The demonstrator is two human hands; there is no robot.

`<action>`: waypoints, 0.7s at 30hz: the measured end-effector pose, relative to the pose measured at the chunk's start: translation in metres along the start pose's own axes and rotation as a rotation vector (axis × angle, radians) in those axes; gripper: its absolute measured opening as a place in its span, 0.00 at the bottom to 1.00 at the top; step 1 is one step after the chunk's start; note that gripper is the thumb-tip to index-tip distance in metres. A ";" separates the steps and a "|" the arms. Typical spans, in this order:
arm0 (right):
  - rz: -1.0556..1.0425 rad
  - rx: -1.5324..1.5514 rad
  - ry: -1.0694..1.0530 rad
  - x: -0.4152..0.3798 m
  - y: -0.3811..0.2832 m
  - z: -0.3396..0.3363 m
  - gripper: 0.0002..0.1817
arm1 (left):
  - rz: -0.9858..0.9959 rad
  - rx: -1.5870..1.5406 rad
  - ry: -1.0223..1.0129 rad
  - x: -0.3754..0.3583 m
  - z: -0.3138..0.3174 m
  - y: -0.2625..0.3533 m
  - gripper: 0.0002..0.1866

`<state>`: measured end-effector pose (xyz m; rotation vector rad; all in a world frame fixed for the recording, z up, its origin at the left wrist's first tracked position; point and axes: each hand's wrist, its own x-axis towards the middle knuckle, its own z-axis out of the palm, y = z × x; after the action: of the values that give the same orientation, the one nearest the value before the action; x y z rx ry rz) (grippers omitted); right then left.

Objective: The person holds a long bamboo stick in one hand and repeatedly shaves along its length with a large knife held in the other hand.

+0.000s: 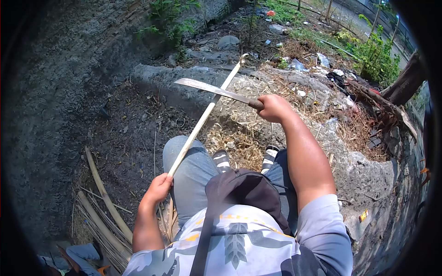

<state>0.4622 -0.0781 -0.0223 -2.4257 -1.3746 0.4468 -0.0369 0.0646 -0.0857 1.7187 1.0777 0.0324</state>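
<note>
A long pale stick [199,123], stripped of bark, slants up and away across my knee. Its near end is gripped in my left hand [159,187], fingers wrapped round it. My right hand [276,108] is closed on the handle of a machete [216,90]. The blade points left and crosses over the stick's upper part in this view. A small curled sliver hangs at the stick's far tip.
Several cut poles [108,193] lie on the ground at the left. A rough wall [46,106] rises beside them. Pale shavings [239,145] cover the ground by my feet. A rock ledge [368,177] and a tree trunk [407,80] stand at the right. A black bag [248,193] rests on my lap.
</note>
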 end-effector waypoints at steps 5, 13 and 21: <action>-0.303 -0.335 -0.060 -0.005 -0.033 0.010 0.10 | -0.049 0.048 0.001 -0.003 -0.004 0.013 0.20; 0.574 0.189 0.268 0.029 0.064 0.015 0.15 | 0.200 0.124 0.130 -0.003 0.008 -0.010 0.20; 0.658 0.706 0.319 0.048 0.127 0.048 0.14 | 0.090 0.011 0.062 0.000 0.006 -0.014 0.19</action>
<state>0.5629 -0.0924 -0.1239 -2.1344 -0.1878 0.5424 -0.0430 0.0600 -0.0994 1.7851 1.0468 0.1374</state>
